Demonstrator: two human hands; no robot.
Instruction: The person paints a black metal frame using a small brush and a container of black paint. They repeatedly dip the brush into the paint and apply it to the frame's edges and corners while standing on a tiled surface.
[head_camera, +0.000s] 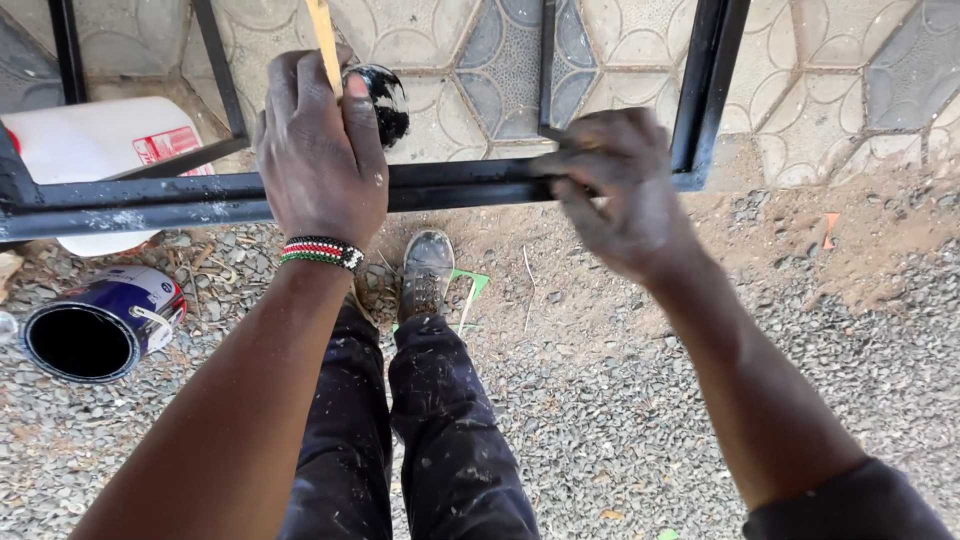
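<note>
My left hand is closed around the pale wooden handle of a paintbrush. Its bristles, loaded with black paint, sit just above the horizontal bar of a black metal frame. A beaded band circles that wrist. My right hand grips the same bar further right, near the frame's corner, fingers curled over the metal. Parts of the bar look glossy black, and the left stretch shows pale scuffed patches.
An open paint can with black inside lies tilted on the gravel at the left. A white plastic container sits behind the bar. My paint-spattered trousers and a shoe are below. Patterned paving tiles lie beyond the frame.
</note>
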